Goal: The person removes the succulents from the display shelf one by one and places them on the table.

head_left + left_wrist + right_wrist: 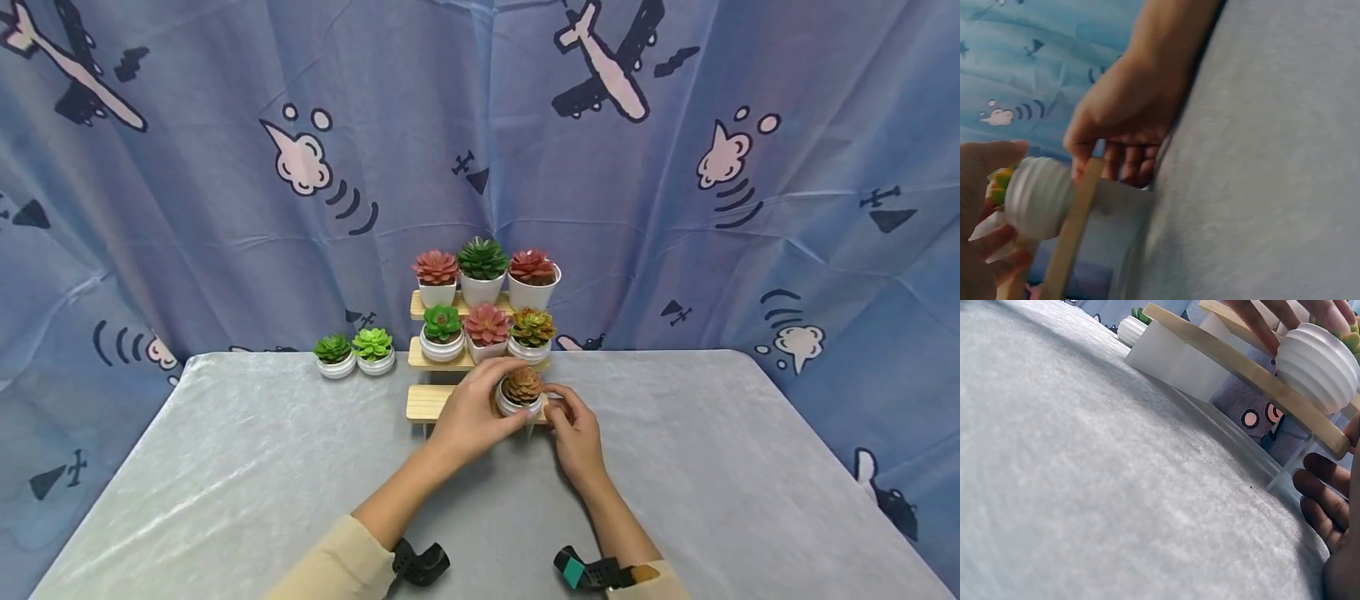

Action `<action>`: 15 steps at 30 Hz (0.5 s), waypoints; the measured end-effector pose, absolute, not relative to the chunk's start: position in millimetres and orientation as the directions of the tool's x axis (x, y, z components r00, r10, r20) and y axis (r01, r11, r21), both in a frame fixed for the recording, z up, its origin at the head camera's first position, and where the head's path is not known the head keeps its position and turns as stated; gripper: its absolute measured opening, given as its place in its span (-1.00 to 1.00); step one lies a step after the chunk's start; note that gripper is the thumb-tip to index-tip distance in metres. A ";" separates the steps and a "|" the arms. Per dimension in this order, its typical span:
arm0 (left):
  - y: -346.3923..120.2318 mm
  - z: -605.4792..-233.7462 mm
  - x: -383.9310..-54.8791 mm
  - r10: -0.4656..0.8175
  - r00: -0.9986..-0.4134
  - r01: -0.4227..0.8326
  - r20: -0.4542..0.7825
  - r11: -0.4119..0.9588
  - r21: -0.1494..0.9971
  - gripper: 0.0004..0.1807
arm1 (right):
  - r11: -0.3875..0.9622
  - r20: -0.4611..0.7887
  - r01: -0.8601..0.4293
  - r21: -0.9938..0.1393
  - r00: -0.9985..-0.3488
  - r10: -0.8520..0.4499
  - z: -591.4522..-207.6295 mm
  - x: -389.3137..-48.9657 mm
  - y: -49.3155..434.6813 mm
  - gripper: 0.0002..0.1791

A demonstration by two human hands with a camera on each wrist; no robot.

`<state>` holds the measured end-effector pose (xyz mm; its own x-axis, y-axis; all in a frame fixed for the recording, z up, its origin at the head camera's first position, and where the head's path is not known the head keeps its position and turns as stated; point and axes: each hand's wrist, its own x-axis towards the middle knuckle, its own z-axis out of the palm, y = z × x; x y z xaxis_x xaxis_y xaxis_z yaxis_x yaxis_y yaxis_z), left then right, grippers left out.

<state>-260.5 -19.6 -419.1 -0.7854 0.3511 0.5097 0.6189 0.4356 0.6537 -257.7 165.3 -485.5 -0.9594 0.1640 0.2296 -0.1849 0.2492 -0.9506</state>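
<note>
The fingers of the left hand (474, 410) curve round a white ridged pot holding a brown succulent (522, 386), thumb at the front and index finger behind, pinching it just right of the centre of the frame. The pot's base meets the right part of the lowest plank (429, 403). The right hand (581, 435) has bent fingers at that plank's right end; I cannot tell whether they pinch it. Behind, on the middle plank (420, 359), stand a green succulent (442, 322), a pink succulent (487, 323) and a yellow-green succulent (532, 327), left to right. The top plank (417, 307) carries a dark green succulent (483, 258) between a coral succulent (436, 267) and a red succulent (531, 266). Left of centre, two small bright green succulents (372, 342) sit side by side on the worktop (247, 467), which has a pale cloth surface and fills the lower frame. Beige sleeves (337, 560) and black wrist devices (422, 566) show at the bottom edge; a blue curtain (420, 108) printed with aeroplanes spans the upper frame.
</note>
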 end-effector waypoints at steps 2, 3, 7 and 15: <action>-16.3 -423.3 -259.6 0.357 -0.780 0.626 0.514 0.431 0.650 -0.32 | 0.241 0.233 -0.191 -0.952 -0.959 0.161 -486.2 -258.2 165.3 -0.66; -14.9 -425.7 -259.3 0.361 -0.777 0.630 0.516 0.432 0.646 -0.33 | 0.235 0.237 -0.196 -0.952 -0.958 0.159 -486.5 -258.4 165.2 -0.66; -10.2 -433.0 -257.4 0.365 -0.769 0.639 0.525 0.455 0.620 -0.44 | 0.248 0.248 -0.204 -0.947 -0.956 0.160 -486.9 -258.8 164.3 -0.67; -7.0 -435.1 -252.0 0.350 -0.770 0.634 0.533 0.511 0.581 -0.49 | 0.262 0.242 -0.193 -0.946 -0.956 0.167 -486.4 -258.5 165.1 -0.67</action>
